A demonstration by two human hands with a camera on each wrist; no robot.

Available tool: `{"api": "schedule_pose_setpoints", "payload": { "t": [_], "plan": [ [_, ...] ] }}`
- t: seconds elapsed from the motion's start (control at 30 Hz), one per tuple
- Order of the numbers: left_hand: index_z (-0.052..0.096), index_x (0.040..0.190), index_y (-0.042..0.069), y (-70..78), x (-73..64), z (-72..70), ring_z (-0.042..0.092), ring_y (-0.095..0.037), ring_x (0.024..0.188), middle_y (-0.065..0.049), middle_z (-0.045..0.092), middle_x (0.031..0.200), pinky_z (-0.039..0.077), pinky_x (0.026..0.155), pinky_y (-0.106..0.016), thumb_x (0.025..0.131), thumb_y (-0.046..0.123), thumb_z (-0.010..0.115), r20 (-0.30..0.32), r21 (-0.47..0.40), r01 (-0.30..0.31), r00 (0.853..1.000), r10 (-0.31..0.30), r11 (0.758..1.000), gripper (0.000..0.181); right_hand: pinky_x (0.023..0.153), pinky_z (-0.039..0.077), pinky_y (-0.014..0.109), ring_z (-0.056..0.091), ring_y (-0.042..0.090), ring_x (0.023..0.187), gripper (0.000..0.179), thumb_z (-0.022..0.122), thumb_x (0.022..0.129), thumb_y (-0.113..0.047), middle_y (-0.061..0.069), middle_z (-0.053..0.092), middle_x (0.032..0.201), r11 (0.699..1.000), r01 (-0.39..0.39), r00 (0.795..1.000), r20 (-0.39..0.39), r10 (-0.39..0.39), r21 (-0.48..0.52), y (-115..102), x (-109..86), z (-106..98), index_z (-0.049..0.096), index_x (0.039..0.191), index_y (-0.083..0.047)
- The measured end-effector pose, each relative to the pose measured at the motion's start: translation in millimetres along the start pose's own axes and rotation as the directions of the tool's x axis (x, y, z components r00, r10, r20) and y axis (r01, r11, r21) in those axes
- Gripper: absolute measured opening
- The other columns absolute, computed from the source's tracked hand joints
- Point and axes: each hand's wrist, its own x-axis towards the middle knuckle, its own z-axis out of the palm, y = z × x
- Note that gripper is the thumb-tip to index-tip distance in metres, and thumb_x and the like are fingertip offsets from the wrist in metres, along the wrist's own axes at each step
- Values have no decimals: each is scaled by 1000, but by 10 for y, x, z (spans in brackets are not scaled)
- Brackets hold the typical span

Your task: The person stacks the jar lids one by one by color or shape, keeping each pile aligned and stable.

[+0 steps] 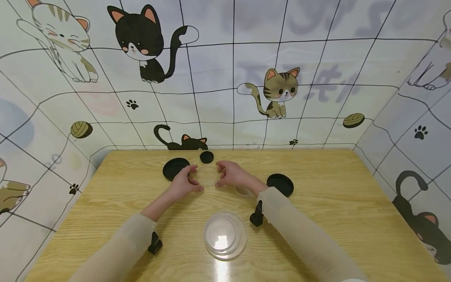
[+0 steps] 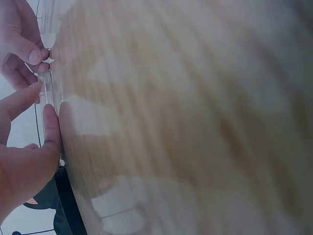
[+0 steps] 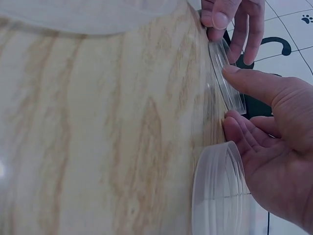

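Between my two hands, near the back of the table, is a clear, shallow round dish [image 1: 207,177]. My left hand [image 1: 181,183] holds its left side, thumb toward the front and fingers toward the back. On the opposite side my right hand [image 1: 233,174] grips the rim with curved fingers and thumb. The right wrist view shows the low, ridged wall of the dish [image 3: 227,78] between both hands' fingertips. A second clear round dish [image 1: 244,191] lies under my right wrist, partly hidden. Whether the held dish touches the table is hard to tell.
A large black disc [image 1: 173,168] lies beside my left hand, and a small black disc [image 1: 206,157] behind the held dish. Another black disc [image 1: 280,185] is right of my right wrist. Nested clear round dishes [image 1: 225,235] sit at the front middle of the wooden table [image 1: 338,219].
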Motion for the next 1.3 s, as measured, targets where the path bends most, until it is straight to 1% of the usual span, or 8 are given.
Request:
{"api": "schedule_pose_setpoints", "payload": {
  "t": [0.17, 0.33, 0.47, 0.63, 0.83, 1.0, 1.13, 1.3],
  "plan": [
    [46, 147, -6, 16, 32, 20, 67, -24, 89, -25, 53, 135, 56, 80, -36, 77, -3, 86, -25, 53, -12, 1000, 13, 999, 81, 75, 52, 25, 62, 15, 90, 77, 87, 81, -7, 10, 63, 119, 999, 20, 1000, 17, -20, -34, -1, 35, -36, 49, 146, 5],
    [55, 137, -8, 23, 38, 41, 67, -25, 88, -23, 57, 122, 55, 82, -38, 75, -5, 85, -40, 104, -34, 998, 39, 994, 69, 80, 52, 27, 60, 14, 89, 69, 87, 81, -8, 8, 63, 116, 998, 24, 999, 24, -22, -57, 22, 41, -30, 55, 141, 4],
    [59, 131, -10, 29, 44, 56, 67, -26, 87, -22, 58, 117, 55, 82, -38, 74, -6, 85, -42, 113, -41, 998, 46, 993, 63, 85, 51, 28, 59, 15, 90, 67, 87, 82, -8, 7, 63, 115, 998, 20, 999, 29, -19, -64, 30, 35, -31, 57, 141, 3],
    [59, 131, -10, 27, 63, 56, 66, -24, 85, -21, 58, 116, 55, 81, -35, 74, -5, 86, -37, 112, -36, 999, 40, 993, 63, 84, 52, 29, 60, 15, 89, 67, 88, 81, -8, 7, 63, 115, 998, 32, 999, 15, -31, -60, 38, 26, -29, 58, 140, 2],
    [58, 133, -7, 39, 46, 8, 67, -21, 86, -20, 55, 118, 56, 68, -29, 75, -6, 86, -1, 36, -23, 1000, 23, 999, 64, 80, 52, 29, 59, 15, 89, 65, 90, 79, -11, 7, 63, 113, 995, 75, 997, -29, -77, -64, 41, -42, -36, 61, 137, 0],
    [57, 136, -6, 152, -42, -48, 66, -20, 87, -23, 55, 124, 55, 69, -28, 77, -3, 86, 27, -29, -42, 999, 43, 999, 66, 80, 51, 31, 59, 18, 91, 66, 89, 80, -13, 12, 63, 116, 990, 132, 990, -50, -134, -45, -18, -216, -112, 60, 138, 2],
    [54, 137, -7, 270, -165, -67, 64, -19, 86, -26, 53, 127, 54, 69, -27, 79, -1, 86, 51, -89, -55, 997, 60, 995, 67, 80, 51, 31, 58, 19, 90, 67, 88, 82, -13, 12, 62, 113, 982, 188, 981, -42, -189, -28, -84, -398, -179, 58, 139, 4],
    [53, 138, -6, 421, -388, -39, 63, -20, 85, -27, 49, 129, 53, 68, -25, 79, -2, 86, 79, -165, -65, 994, 79, 984, 68, 78, 52, 30, 58, 18, 88, 67, 88, 83, -16, 7, 62, 104, 973, 229, 973, -37, -230, -14, -162, -671, -216, 58, 139, 5]
  ]
}}
